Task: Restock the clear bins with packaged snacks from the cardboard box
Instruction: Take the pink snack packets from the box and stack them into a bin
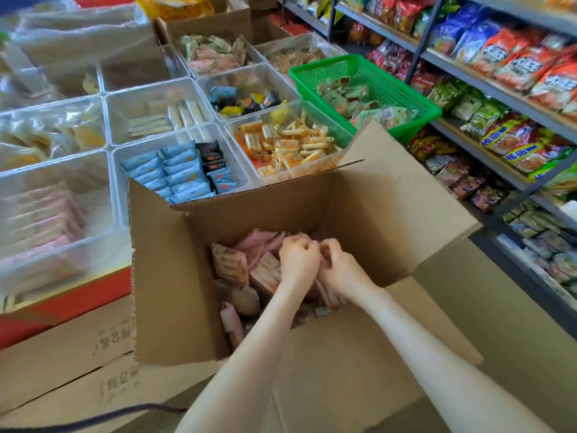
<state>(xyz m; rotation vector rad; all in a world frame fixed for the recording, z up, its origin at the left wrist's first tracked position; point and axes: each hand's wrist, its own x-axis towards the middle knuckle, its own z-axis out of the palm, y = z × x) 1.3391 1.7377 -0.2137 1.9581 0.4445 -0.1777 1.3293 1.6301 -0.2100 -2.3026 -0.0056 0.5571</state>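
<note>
Left hand (298, 260) and right hand (338, 267) clutch pink snack packets (260, 242) inside cardboard box (274, 204).

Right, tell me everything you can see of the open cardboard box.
The cardboard box is plain brown corrugated board, standing upright with its top flaps folded open; the far flap rises in front of the clear bins. Inside lies a loose heap of pink packets. The left hand and right hand reach in, fingers curled on packets.

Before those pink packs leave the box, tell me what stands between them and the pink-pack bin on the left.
The upright left flap of the cardboard box stands between the pink packs and that clear bin; lifting over it should clear it.
</note>
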